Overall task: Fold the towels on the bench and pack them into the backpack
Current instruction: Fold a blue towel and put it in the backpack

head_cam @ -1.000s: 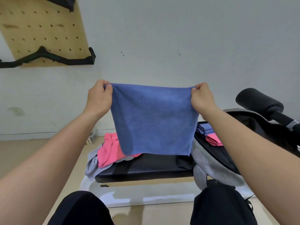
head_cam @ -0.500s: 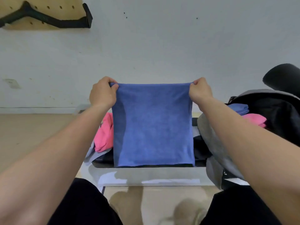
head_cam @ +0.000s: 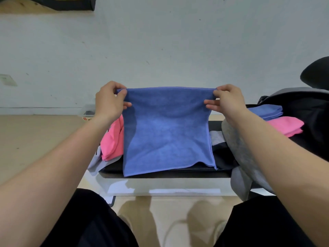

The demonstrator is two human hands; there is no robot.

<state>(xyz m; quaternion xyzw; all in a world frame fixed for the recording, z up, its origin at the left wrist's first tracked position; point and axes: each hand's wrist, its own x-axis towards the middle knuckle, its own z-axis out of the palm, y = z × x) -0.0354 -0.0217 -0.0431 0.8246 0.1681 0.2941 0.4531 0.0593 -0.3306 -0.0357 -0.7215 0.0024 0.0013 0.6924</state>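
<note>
A blue towel (head_cam: 167, 132) hangs doubled over the black bench (head_cam: 178, 172), its lower edge lying on the bench top. My left hand (head_cam: 108, 100) pinches its top left corner and my right hand (head_cam: 226, 101) pinches its top right corner. Loose pink towels (head_cam: 114, 139) and a grey one (head_cam: 97, 161) lie heaped on the bench's left end. At the right, the open grey and black backpack (head_cam: 236, 148) holds a folded blue towel (head_cam: 267, 111) above a folded pink towel (head_cam: 286, 125).
A white wall (head_cam: 160, 41) rises close behind the bench. Beige floor (head_cam: 35, 136) spreads to the left. A black padded roller (head_cam: 318, 72) sticks out at the far right. My knees in black trousers fill the bottom corners.
The towel has come down from mid-air, so its bottom edge now rests on the bench. Both hands have lowered with it, and the view has tilted downward.
</note>
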